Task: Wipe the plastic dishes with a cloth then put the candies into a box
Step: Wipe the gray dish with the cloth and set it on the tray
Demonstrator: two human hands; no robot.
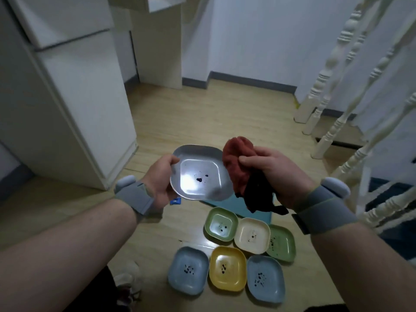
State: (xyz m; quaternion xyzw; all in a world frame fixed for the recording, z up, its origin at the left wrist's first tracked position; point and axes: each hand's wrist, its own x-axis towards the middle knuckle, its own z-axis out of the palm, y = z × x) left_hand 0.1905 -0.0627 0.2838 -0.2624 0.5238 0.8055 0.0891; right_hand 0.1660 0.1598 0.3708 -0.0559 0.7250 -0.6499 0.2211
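Your left hand [161, 176] holds the grey dish [199, 173] by its left rim, thumb over the edge and the other fingers under it, and the dish is lifted above the floor and tilted toward you. Your right hand [273, 176] is closed around the bunched cloth [238, 167], red on top with a dark part hanging below. The cloth is just at the right rim of the grey dish; I cannot tell whether it already touches it.

The task looks to be at its beginning. The grey dish has dark spots in its middle, so it is not wiped yet. Below the grey dish, on the wooden floor [202, 113], six more dishes lie close together in two rows: a green dish [221, 224], a cream dish [252, 235] and a second green dish [281, 243], then nearer to you a blue dish [189, 270], a yellow dish [227, 267] and another blue dish [265, 279]. All six show dark spots, so in my judgement all of them are left to wipe.

Directly under the grey dish and the cloth lies a flat teal thing [258, 209], perhaps a box lid; I cannot say for sure. A small blue wrapper [176, 201], maybe a candy, lies beside it, under the left rim of the grey dish. No other candies can be seen, and the candy step is not begun.
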